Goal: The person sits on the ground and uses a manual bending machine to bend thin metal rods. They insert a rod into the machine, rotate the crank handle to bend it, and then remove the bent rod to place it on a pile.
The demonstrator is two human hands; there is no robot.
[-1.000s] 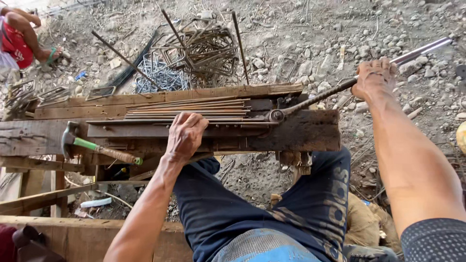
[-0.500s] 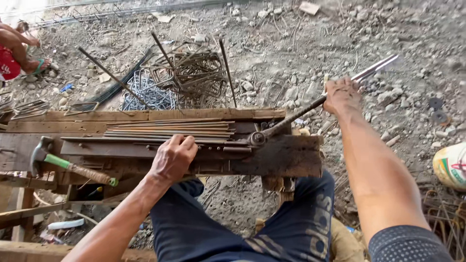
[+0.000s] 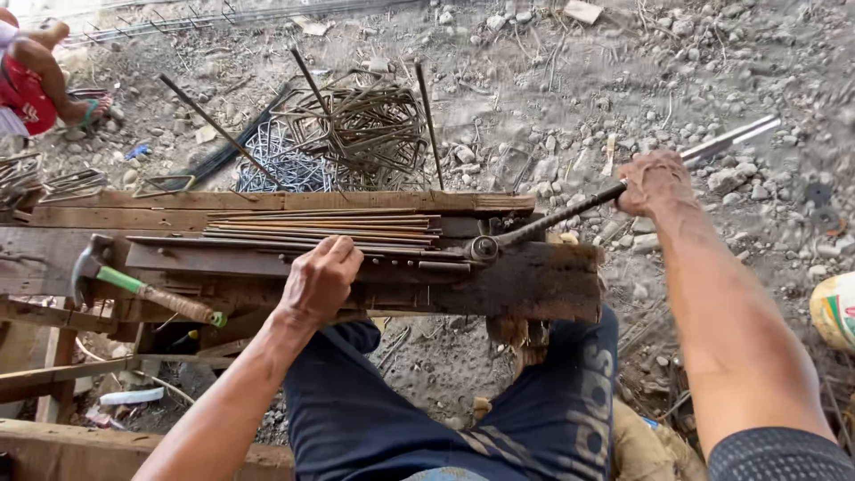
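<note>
The left hand (image 3: pixel 321 281) lies palm down, knuckles up and fingers curled forward together, its bare forearm running back and down toward the lower left. The right arm stretches out nearly straight toward the upper right, a dark short sleeve showing at the shoulder in the lower right corner. The right hand (image 3: pixel 655 183) is closed in a fist with its back turned upward, wrist in line with the forearm, well apart from the left hand and farther from the body.
</note>
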